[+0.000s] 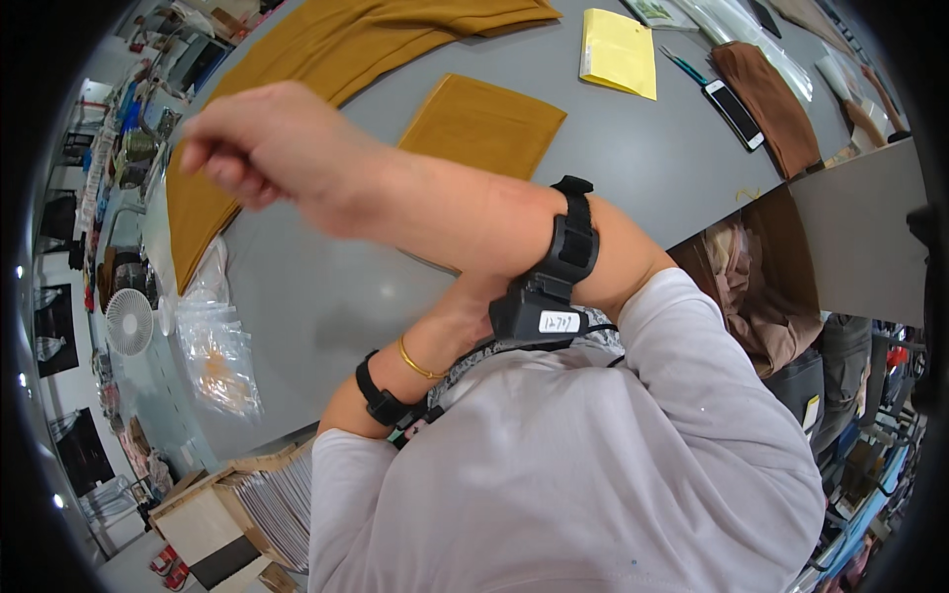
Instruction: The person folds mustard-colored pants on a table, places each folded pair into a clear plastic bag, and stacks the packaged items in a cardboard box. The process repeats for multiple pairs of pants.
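Mustard cloth [481,124], folded square, lay flat on the grey table [633,158] at twelve o'clock, untouched. In the head view, the right hand [252,148] hung raised at ten o'clock, fingers curled loosely together and empty, its forearm crossing the chest. The left hand was hidden beneath that arm, so its fingers could not be told. A larger mustard length [326,49] spread beyond, apparently waiting.
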